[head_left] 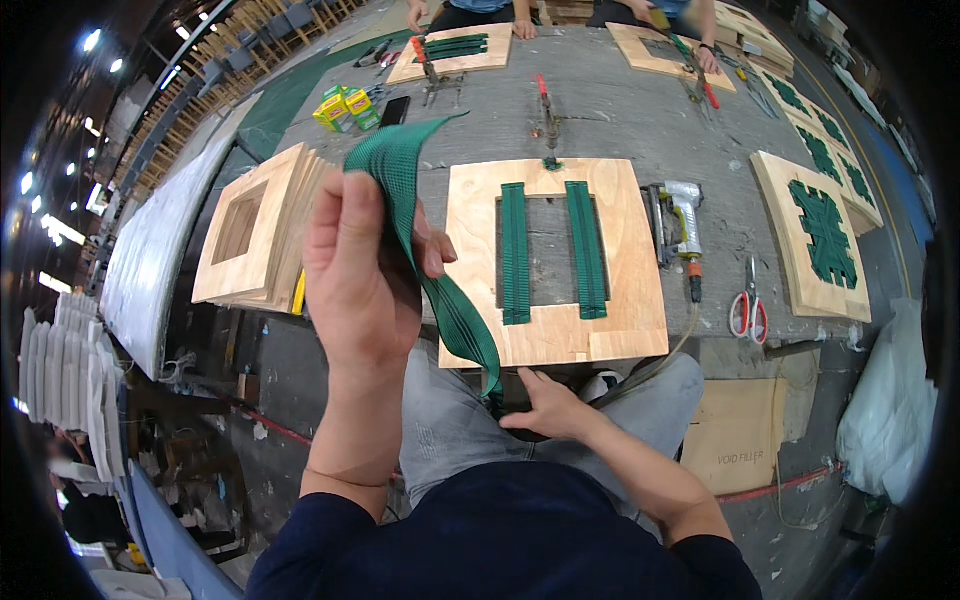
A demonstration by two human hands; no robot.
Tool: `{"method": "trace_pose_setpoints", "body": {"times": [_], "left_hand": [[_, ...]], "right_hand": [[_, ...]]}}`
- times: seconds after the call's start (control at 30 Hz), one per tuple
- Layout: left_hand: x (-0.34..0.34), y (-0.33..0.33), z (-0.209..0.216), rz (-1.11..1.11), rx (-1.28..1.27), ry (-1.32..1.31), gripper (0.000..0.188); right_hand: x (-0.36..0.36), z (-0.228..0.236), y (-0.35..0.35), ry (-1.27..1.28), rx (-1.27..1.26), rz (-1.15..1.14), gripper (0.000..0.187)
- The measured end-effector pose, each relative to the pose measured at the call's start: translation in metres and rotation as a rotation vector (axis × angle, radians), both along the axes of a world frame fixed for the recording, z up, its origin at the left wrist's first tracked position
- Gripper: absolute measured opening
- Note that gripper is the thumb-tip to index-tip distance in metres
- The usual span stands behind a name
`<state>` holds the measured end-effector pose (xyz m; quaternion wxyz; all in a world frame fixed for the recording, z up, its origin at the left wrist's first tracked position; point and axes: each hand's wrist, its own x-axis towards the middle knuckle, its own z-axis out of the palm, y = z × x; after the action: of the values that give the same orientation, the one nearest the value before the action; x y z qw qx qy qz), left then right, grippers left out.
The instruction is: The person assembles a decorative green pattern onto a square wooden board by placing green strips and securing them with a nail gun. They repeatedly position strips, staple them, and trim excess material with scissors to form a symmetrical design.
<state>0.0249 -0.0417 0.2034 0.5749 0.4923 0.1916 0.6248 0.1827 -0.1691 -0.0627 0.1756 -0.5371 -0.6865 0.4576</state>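
Note:
A green webbing strap (398, 165) is pinched in my raised left hand (362, 265), between thumb and fingers. One end sticks out above the hand, and the rest twists down past the near edge of a square wooden frame (470, 270). Two green straps, left (515, 255) and right (586, 250), lie side by side across the frame's opening. My right hand (555, 405) is low by the table edge, above my lap, with thumb and forefinger spread near the hanging strap's lower part. Its other fingers are partly hidden.
A stapler-like air tool (685, 220) with a hose and red-handled scissors (748, 310) lie to the right. Stacked wooden frames (250, 230) stand left; frames with woven green webbing (825, 235) lie right. Yellow-green boxes (345, 107) and a phone (396, 111) sit farther back. Two people work opposite.

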Motion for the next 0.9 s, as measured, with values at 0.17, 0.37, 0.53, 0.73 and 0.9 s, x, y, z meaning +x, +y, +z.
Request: {"method": "trace_pose_setpoints", "body": {"times": [0.17, 0.37, 0.53, 0.73, 0.9], "left_hand": [[-0.015, 0.003, 0.051, 0.018, 0.127, -0.107, 0.022], [-0.023, 0.017, 0.061, -0.045, 0.149, -0.241, 0.024], [-0.05, 0.032, 0.057, -0.07, 0.208, -0.228, 0.039], [-0.053, 0.043, 0.014, 0.099, 0.092, -0.067, 0.04], [-0.051, 0.061, 0.006, 0.131, -0.014, -0.034, 0.052]], "right_hand": [[-0.034, -0.002, 0.014, 0.233, -0.007, -0.011, 0.089], [-0.062, -0.005, 0.021, 0.623, -0.133, -0.199, 0.027], [0.007, 0.058, 0.015, 0.941, -0.382, -0.331, 0.014], [0.106, 0.123, -0.012, 1.33, -0.121, -0.615, 0.014], [0.134, 0.113, -0.033, 0.383, -0.188, -0.34, 0.019]]}}
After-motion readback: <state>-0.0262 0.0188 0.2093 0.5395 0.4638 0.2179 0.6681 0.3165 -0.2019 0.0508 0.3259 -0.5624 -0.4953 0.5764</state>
